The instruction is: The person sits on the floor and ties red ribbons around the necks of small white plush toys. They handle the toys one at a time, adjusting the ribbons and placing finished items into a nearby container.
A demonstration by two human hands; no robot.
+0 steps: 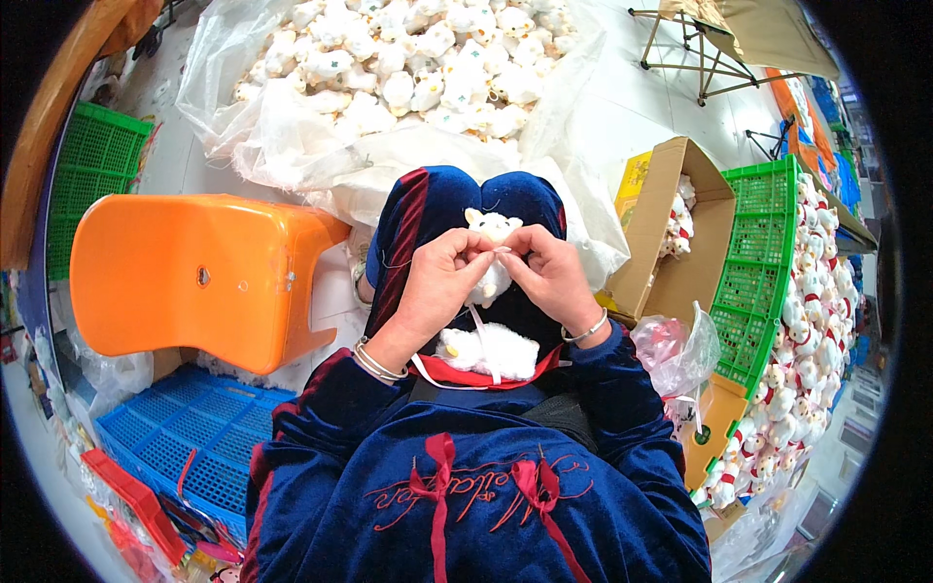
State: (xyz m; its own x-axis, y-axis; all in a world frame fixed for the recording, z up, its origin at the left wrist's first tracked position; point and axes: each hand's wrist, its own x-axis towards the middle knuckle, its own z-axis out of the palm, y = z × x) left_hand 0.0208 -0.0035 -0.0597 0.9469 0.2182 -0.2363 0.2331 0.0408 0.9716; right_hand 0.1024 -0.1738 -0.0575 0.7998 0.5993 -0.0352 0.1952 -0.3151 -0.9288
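A small white plush animal [493, 224] with ears and dark eyes is upright over my lap. My left hand [442, 277] and my right hand [549, 272] meet at its neck, thumbs and forefingers pinched together. Between the fingertips a thin pale strip shows, its ends hidden by the fingers. Below, a second white plush [505, 352] lies on a red cloth [437, 373] across my lap. Over that plush runs a narrow white ribbon [493, 361], reaching up toward the one at my hands.
A large clear plastic sack [233, 121] full of white plush toys lies ahead. An orange stool [185, 277] and blue crate [194, 428] stand left. At right are a cardboard box [671, 223], a green crate [753, 262] and heaped plush toys [812, 330] with red parts.
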